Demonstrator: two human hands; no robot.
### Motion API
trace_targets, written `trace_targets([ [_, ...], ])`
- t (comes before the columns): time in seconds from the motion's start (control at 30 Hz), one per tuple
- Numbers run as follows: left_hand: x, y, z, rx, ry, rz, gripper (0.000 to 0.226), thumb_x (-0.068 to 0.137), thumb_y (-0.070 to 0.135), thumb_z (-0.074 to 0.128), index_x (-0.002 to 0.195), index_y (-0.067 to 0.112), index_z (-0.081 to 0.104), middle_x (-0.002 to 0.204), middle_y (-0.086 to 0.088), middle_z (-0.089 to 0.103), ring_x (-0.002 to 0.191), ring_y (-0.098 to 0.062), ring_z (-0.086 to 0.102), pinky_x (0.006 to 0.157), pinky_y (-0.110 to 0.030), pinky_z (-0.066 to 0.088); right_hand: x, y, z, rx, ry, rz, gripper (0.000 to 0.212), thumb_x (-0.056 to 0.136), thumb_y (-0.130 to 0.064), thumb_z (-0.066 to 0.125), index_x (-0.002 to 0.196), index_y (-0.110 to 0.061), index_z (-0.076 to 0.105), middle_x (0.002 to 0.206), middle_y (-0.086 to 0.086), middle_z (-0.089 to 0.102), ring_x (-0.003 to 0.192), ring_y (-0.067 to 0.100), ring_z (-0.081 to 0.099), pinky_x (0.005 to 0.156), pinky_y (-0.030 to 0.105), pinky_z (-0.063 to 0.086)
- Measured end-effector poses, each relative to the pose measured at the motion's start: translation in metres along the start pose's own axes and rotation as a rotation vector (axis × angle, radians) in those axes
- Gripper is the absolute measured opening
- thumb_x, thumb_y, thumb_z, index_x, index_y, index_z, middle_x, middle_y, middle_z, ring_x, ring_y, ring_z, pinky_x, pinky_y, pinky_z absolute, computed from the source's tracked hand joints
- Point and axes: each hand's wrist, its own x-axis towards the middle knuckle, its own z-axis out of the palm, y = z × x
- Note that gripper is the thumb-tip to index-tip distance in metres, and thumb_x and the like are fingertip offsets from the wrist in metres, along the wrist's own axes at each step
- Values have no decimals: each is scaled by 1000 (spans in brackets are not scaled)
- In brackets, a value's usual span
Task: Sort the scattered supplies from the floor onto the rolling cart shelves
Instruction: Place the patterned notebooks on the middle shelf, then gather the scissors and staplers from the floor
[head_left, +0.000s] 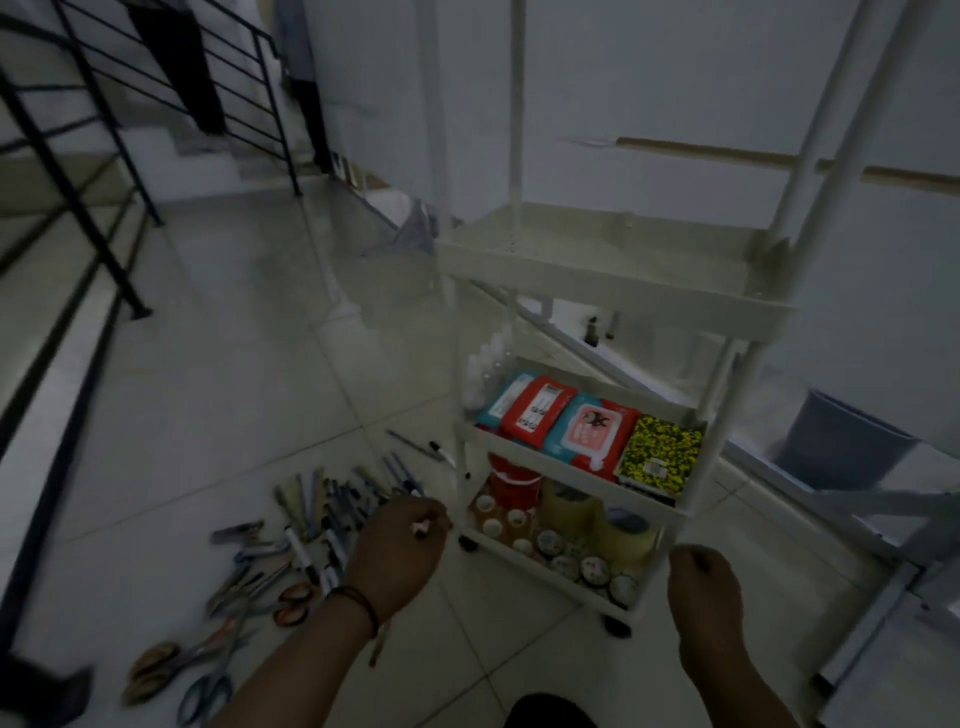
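Note:
A white three-shelf rolling cart (613, 283) stands on the tiled floor; its top shelf is bare. The middle shelf holds wipe packs (587, 428) and a yellow-black notebook (660, 454). The bottom shelf carries tape rolls (623, 530), a red cup and small round items. Pens and markers (337, 501) lie scattered on the floor left of the cart, with several scissors (249, 597) nearer me. My left hand (397, 545) hovers over the pens, fingers closed on a small pen or marker whose pale tip shows. My right hand (701, 587) is loosely curled by the cart's front corner, holding nothing visible.
A black stair railing (104, 208) runs along the left. A grey bin (841, 441) stands right of the cart, and a grey metal frame (883, 597) lies at the right. White walls and a wooden strip are behind the cart.

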Motion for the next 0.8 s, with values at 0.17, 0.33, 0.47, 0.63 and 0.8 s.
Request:
trace_targets([
  [0.17,-34,-50,-37,7,61,-214,19,97,19,46,96,18,66,91,-1,63,81,-21,59,72,-24,42,-41,-11,36,-139,-288,-192,25,94,-21,43,69,-16,44,66,7,46,62,22,46,59,33,31],
  [0.33,-65,-112,-58,-12,178,-423,21,94,15,47,78,18,60,79,-7,62,66,-16,50,69,-33,42,-76,-19,77,-338,-543,-345,28,95,-23,46,69,-13,47,66,4,47,60,17,45,54,29,29],
  [0.47,-85,-162,-65,-35,243,-591,28,94,16,46,71,10,60,73,-10,60,65,-21,53,64,-32,44,-92,-18,113,-442,-703,-370,23,94,-20,46,85,-2,55,74,6,51,66,16,48,57,27,33],
  [0.63,-104,-217,-61,4,226,-764,33,93,17,45,60,17,50,64,-2,48,60,-18,45,53,-29,29,-102,-7,159,-571,-856,-334,19,95,-26,46,83,-15,55,76,0,53,67,11,49,58,24,36],
  [0.8,-107,-267,-51,-14,192,-885,31,96,23,42,69,13,54,76,-6,60,71,-22,52,64,-28,38,-107,0,207,-743,-977,-330,18,97,-31,44,98,-18,56,94,-1,58,81,11,54,64,21,41],
])
